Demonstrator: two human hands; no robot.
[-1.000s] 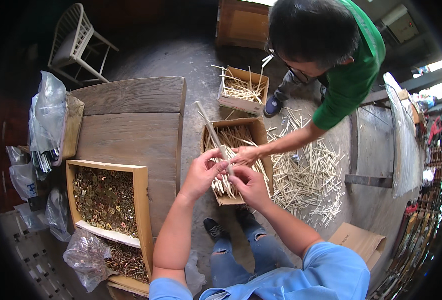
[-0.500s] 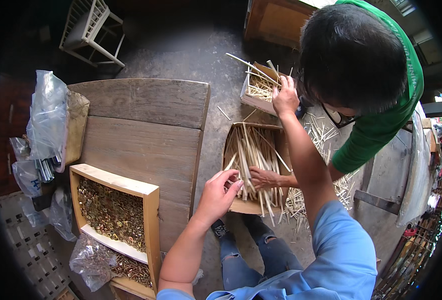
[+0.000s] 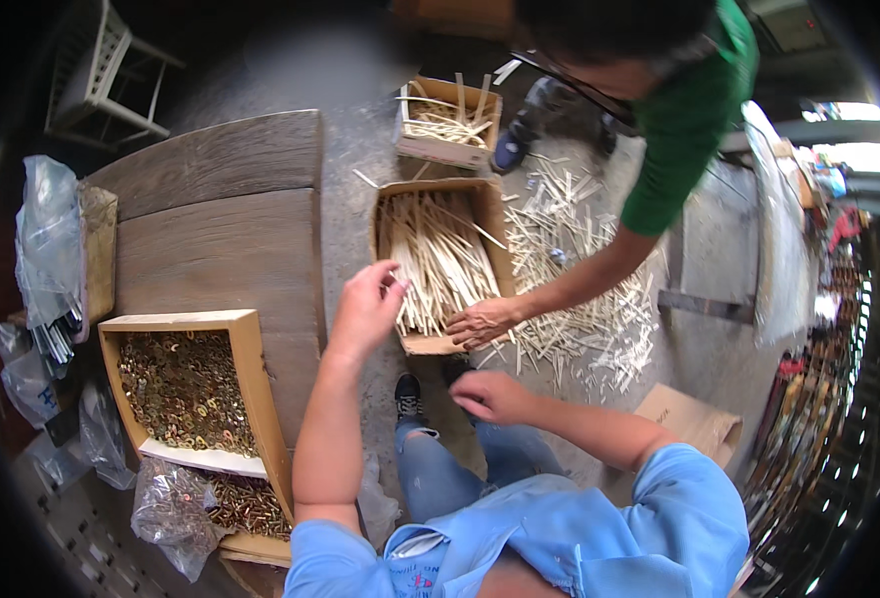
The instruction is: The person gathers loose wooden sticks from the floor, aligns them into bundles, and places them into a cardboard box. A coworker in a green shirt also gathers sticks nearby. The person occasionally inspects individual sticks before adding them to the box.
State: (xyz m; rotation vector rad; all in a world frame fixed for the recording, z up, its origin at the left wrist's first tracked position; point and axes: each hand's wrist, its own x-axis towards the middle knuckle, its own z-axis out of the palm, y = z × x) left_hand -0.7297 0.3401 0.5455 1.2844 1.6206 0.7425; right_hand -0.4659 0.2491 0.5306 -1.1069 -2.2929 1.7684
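My left hand (image 3: 364, 307) is at the left side of a cardboard box (image 3: 500, 235) full of pale thin wooden sticks (image 3: 440, 261). Its fingers are curled in close to the sticks, and whatever they may hold is hidden. Above my legs, just in front of the box, hovers my right hand (image 3: 492, 398), its fingers folded in and the thumb side to the left. I cannot see whether anything is inside it. Another person's hand (image 3: 484, 322) rests at the near right corner of the box, reaching from a green sleeve (image 3: 694, 130).
A smaller carton (image 3: 440, 151) of sticks stands beyond. Loose sticks (image 3: 589, 289) litter the floor to the right, with a flattened cardboard piece (image 3: 684, 424) nearer me. At left, a wooden table (image 3: 221, 234) adjoins a wooden tray (image 3: 245, 384) of small metal parts and a plastic bag (image 3: 169, 513).
My right hand has drawn back from the smaller carton to above my legs. My left hand stays by the box's side. The other person's hand has moved from among the sticks to the box's near corner.
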